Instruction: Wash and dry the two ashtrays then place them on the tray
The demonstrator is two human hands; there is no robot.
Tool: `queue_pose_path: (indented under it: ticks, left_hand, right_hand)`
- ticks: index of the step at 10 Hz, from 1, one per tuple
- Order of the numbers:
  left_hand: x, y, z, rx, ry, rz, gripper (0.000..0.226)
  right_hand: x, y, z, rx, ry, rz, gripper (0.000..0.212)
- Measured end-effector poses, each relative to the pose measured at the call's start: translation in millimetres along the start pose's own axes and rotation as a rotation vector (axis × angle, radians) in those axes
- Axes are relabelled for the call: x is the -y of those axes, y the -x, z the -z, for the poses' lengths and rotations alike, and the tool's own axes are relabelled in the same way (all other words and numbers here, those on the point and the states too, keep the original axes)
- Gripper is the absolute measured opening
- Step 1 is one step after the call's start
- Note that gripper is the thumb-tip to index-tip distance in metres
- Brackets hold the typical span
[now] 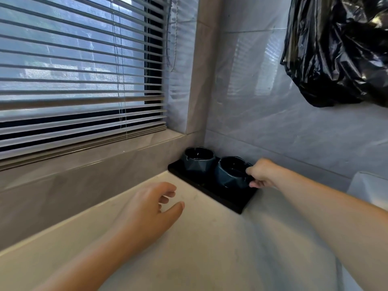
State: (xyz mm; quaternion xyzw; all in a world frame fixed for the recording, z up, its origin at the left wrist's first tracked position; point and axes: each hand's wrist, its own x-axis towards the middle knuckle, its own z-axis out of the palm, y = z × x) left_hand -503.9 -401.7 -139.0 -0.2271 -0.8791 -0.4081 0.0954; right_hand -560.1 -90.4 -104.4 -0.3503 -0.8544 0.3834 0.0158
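Observation:
Two dark blue faceted ashtrays stand side by side on a flat black tray (227, 199) in the corner of a pale counter. The far ashtray (198, 159) sits nearest the window corner. My right hand (262, 174) grips the near ashtray (230, 173) by its right rim, thumb below and fingers on top. My left hand (151, 206) hovers over the counter to the left of the tray, fingers apart and holding nothing.
A window with lowered slatted blinds (79, 80) fills the left, above a grey stone sill (94, 164). A black plastic bag (340, 49) hangs on the tiled wall at upper right. A white object (369, 187) sits at the right edge.

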Motion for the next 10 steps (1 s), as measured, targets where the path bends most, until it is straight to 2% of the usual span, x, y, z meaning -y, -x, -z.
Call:
queue_pose_path:
  ticks: [4, 6, 8, 10]
  left_hand:
    - [-1, -3, 0, 0.005, -0.015, 0.008, 0.037]
    - [-4, -4, 2, 0.0, -0.002, 0.011, 0.035]
    - [-5, -3, 3, -0.002, -0.002, 0.011, 0.037]
    - [-8, -5, 8, -0.001, -0.002, 0.032, 0.038]
  right_hand:
    - [-4, -7, 1, 0.015, -0.092, -0.046, 0.013]
    - [-7, -13, 3, 0.034, -0.09, -0.113, 0.036]
    - [-11, -7, 10, 0.091, -0.171, -0.096, 0.036]
    - [-13, 7, 15, 0.123, -0.275, -0.112, 0.045]
